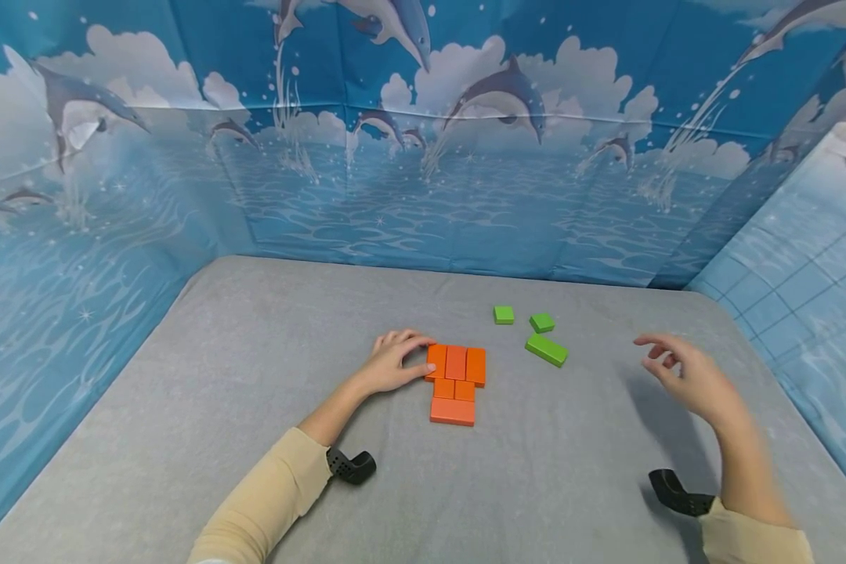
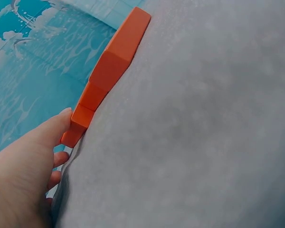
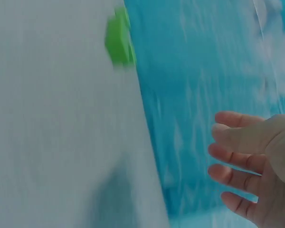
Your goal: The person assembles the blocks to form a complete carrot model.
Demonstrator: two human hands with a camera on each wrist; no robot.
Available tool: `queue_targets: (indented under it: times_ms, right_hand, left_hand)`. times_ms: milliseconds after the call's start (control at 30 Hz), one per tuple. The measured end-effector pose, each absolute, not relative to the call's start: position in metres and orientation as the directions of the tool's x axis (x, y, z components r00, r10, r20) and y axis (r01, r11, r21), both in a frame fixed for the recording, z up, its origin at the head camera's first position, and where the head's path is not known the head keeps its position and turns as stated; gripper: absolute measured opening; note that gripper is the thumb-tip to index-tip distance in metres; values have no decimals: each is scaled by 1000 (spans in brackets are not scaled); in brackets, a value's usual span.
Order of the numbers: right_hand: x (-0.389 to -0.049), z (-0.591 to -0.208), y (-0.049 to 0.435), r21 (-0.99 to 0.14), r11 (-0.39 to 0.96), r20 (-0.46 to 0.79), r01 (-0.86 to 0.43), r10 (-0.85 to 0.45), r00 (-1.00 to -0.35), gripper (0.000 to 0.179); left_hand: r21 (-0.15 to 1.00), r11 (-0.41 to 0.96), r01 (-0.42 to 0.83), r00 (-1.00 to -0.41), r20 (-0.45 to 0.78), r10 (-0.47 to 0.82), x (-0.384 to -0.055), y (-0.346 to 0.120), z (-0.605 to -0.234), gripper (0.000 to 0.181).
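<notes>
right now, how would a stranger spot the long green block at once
On the grey table, find the orange blocks. To their right in the head view, in front of two small green blocks, lies the long green block. Its greater length sets it apart from both.

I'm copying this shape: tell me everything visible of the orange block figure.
The orange block figure lies flat on the grey cloth: three oblong blocks abreast at the far end, two smaller ones next, one crosswise nearest the person. All look smooth, perhaps painted wood. The left hand touches its leftmost block.
</notes>
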State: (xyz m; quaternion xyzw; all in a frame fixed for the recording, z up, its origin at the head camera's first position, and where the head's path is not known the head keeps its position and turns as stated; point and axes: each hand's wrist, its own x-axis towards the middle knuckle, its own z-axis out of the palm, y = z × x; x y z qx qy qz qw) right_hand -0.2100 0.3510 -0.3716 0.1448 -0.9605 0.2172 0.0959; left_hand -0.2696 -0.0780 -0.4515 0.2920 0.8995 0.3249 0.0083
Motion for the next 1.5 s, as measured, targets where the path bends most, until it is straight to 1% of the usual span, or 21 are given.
queue_targets:
  times_ms: [167,267,400,533,633,800,867,967,1133,1300,1500]
  right_hand:
    - [-203,-384,403,-433,854,241,-289,-199,-950,31]
    - [-199,-390,426,-457,861,183,-225,-157,-970,35]
    - [-195,-395,448,-440,886,87,-144,-118,-989,43]
    - [-192,-401,462,-415,902,39,-118,-111,-993,47]
    - [-192,-406,467,-421,899,27,-123,-123,-992,47]
    - [-196,-416,467,-404,900,84,-163,-141,-986,36]
    - [-197,-417,466,-399,907,75,-137,-116,-990,35]
    - [-199,-417,464,-415,908,14,-61,-60,-998,41]
    - [-199,-417,461,-421,907,-16,3,-4,-1000,49]
    - [-199,-417,461,-419,908,-29,10,-2,-1000,54]
    - [-198,-417,460,-424,906,-31,-3,-18,-999,53]
  left_hand:
    - [588,621,518,-830,171,530,-269,-78,-451,44]
    - [590,621,517,-830,170,531,-269,-78,-451,44]
    - [592,620,515,-831,168,531,-269,-78,-450,44]
    - [595,618,514,-831,167,530,-269,-78,-450,44]
    - [594,619,514,-831,168,530,-268,-78,-449,44]
    - [591,620,517,-831,172,529,-269,-77,-450,44]
    - [591,618,518,-830,174,530,-269,-78,-451,44]
    - [592,616,520,-829,174,532,-269,-78,-451,43]
    - [590,617,521,-828,176,532,-270,-78,-452,43]
    - [587,618,523,-828,178,531,-270,-78,-453,43]
    - [586,620,522,-829,178,530,-271,-78,-453,43]
